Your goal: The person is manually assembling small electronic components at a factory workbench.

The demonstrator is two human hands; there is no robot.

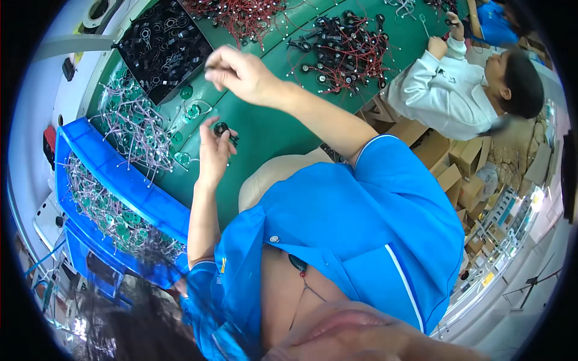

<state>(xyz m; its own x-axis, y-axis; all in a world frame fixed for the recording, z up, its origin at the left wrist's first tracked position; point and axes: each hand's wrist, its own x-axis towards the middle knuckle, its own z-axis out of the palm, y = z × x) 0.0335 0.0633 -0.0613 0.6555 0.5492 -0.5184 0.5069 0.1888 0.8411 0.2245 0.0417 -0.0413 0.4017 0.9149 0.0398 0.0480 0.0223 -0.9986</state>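
So, closest to the camera, a bright blue short-sleeved shirt (337, 204) is worn, and a dark pendant (297, 262) on a thin cord can be seen at the open collar. On the left side, a long blue bin (123, 171) is parked by the tabletop (283, 135), pretty much stuffed with green discs and tangled pale wires (123, 231).

A bit further up, the left hand (214, 147) is raised over the green tabletop. A small black round piece (221, 129) is held in its grip, pinched narrow between thumb and fingers. Right by that hand, a green disc with a looped wire (192, 112) is laid out, and just to the left a messy spread of more wired discs (135, 120) is piled.

The right hand (241, 75) is reached out past the left one, near the corner of a black tray (188, 77). Its grip is kept narrow, fingertips curled in close, but whether anything is pinched in there can't be told. The tray is loaded with black ring-shaped parts (159, 45).

Beyond that, a heap of red wires (241, 15) is dumped next to the tray, and black round parts with red leads (343, 54) are clumped to the right of it. Over on the right, a co-worker in a white top (445, 96) is seated with both hands raised, cardboard boxes (469, 156) are stacked behind, and another person in blue (497, 24) is partly seen at the top edge.
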